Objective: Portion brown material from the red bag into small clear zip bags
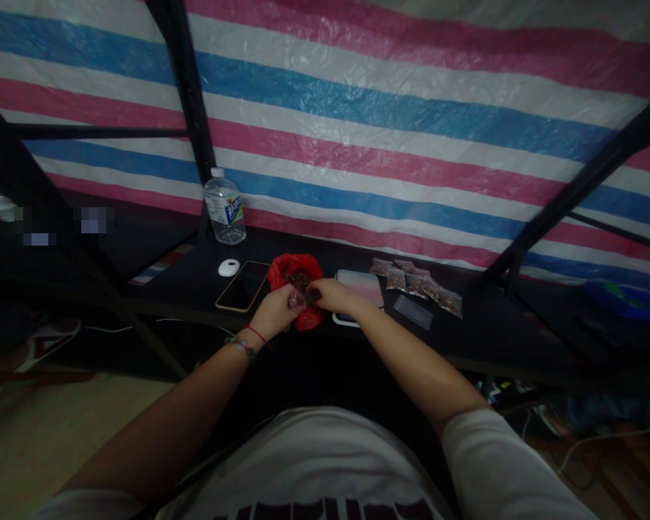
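Observation:
My left hand [275, 310] is closed, its fingers pinching a small clear plastic bag [296, 300] over the front of a red plastic bag [307, 320]. The red bag lies opened out and holds a heap of brown dried pieces [297, 278]. From the right, my right hand [333, 295] reaches to the small bag's side, fingers closed on a few dark brown pieces [314, 294]. Partly behind my right wrist sits a flat pale device with a white edge [362, 282], perhaps a small scale.
Several filled clear packets [412, 280] and flat clear bags [413, 312] lie right on the black shelf [477, 310]. A phone [243, 287], a white oval object [228, 268] and a plastic bottle [225, 209] stand left. Black metal posts [187, 94] frame a striped sheet [368, 130].

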A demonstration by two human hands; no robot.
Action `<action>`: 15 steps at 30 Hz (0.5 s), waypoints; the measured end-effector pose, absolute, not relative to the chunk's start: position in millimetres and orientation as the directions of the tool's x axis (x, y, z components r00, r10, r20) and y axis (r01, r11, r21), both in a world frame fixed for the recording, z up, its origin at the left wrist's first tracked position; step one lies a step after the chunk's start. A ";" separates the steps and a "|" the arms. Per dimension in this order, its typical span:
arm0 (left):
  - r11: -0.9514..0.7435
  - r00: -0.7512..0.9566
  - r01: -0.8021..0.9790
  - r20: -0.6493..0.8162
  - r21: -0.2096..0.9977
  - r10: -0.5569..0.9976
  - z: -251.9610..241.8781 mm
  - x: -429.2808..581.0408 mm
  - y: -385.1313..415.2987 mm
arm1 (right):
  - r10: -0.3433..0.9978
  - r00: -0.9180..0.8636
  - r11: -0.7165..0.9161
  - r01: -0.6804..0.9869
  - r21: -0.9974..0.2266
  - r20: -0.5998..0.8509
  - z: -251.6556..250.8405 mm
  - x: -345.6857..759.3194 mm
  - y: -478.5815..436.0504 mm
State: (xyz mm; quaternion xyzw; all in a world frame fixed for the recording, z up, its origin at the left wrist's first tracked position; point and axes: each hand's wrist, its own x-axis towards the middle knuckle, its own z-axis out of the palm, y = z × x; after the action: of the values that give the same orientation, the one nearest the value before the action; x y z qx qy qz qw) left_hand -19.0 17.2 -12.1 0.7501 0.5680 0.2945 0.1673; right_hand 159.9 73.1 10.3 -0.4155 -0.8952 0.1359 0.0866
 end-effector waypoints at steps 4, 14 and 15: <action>-0.252 0.092 0.713 0.270 0.654 0.959 -19.2 -17.6 20.4 | 0.811 -0.582 0.540 0.712 -0.449 0.052 6.7 162.2 76.7; -0.256 -0.014 0.589 0.327 0.766 0.945 -21.2 -24.4 26.7 | 0.866 -0.498 0.312 0.469 -0.826 0.044 15.5 172.0 77.9; -0.253 -0.021 0.587 0.327 0.769 0.945 -20.8 -24.9 26.7 | 0.869 -0.494 0.283 0.426 -0.859 0.042 15.0 172.7 78.0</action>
State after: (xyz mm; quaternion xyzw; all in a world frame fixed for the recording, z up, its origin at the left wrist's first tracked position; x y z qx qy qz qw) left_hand -24.9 26.7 -20.8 0.6673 0.5738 0.4258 0.2100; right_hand 172.7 78.0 15.0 -0.4280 -0.7561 0.4185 0.2645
